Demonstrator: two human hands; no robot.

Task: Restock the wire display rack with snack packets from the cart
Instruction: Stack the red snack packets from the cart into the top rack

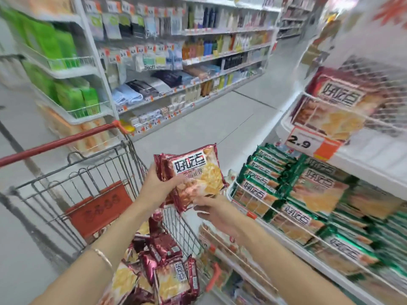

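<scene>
A small stack of red snack packets (198,175) is held upright above the cart's right edge. My left hand (160,183) grips the stack from the left side. My right hand (211,208) supports it from below with fingers curled under the front packet. More red packets (163,271) lie piled in the wire cart (92,179) below. The white wire display rack (275,208) stands to the right; its middle tier holds green packets (275,172), and the upper tier holds red packets (343,95).
A price tag reading 2.9 (312,142) hangs on the rack's upper tier. Store shelves with toiletries (198,51) line the far side of the aisle, and green packs (55,62) fill an end shelf at left. Grey floor (220,119) runs between.
</scene>
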